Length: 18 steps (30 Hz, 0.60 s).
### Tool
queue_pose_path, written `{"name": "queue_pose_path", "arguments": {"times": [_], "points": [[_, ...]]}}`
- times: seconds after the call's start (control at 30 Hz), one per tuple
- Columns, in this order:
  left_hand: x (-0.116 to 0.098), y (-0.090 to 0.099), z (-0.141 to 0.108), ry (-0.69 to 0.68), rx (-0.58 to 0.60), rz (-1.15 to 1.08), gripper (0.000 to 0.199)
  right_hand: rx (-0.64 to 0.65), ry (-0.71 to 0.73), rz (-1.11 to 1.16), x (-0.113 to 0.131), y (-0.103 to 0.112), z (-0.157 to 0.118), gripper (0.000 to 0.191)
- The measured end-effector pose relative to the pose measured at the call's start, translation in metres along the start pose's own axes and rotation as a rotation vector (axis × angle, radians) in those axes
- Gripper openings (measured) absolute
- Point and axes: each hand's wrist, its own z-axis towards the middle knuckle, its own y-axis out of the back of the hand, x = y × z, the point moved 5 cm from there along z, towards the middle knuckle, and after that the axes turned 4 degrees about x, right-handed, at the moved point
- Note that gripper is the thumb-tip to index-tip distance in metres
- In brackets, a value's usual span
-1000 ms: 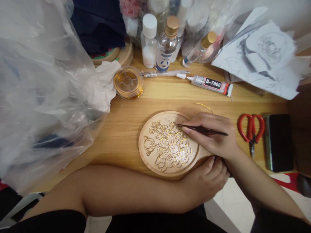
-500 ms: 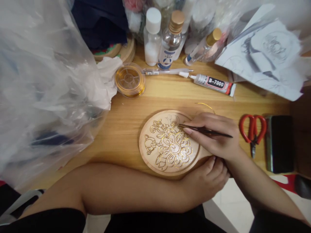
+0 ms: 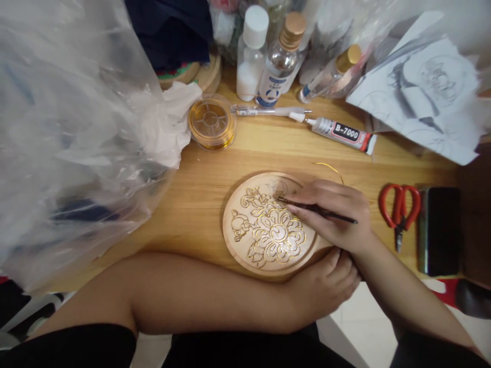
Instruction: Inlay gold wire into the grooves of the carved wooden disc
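A round wooden board (image 3: pixel 240 255) with a raised rim lies on the table, bearing a flower design outlined in gold wire, with pencil lines near its top. My right hand (image 3: pixel 335 209) pinches slim black tweezers (image 3: pixel 324 210), their tips down on the design's upper part. Whether the tips grip any wire is too small to tell. Curled at the board's lower right, my left hand (image 3: pixel 324 289) is closed around its handle, which is mostly hidden by both hands. A loose piece of gold wire (image 3: pixel 330 167) curves out behind my right hand.
Red-handled pliers (image 3: pixel 399 212) and a dark phone-like block (image 3: pixel 440 230) lie to the right. Behind the board are a spool of gold wire (image 3: pixel 212 122), a pen (image 3: pixel 264 111), a glue tube (image 3: pixel 341 134), several bottles (image 3: pixel 274 76) and sketched paper (image 3: pixel 418 92). Plastic bags (image 3: pixel 76 143) fill the left.
The tweezers and my right hand have shifted slightly left over the board. My left hand keeps its place at the handle. The whole view has moved a little.
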Motion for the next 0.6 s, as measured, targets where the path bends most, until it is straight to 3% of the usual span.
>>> {"name": "queue_pose_path", "arguments": {"times": [0.37, 0.6], "points": [[-0.003, -0.0014, 0.0004, -0.032, 0.037, -0.007, 0.045, 0.006, -0.015, -0.001, -0.0018, -0.0019, 0.0, 0.019], [-0.0021, 0.0006, 0.0004, 0.012, -0.016, -0.011, 0.045, -0.002, -0.025, -0.004, -0.0017, -0.0008, 0.0003, 0.017]]}}
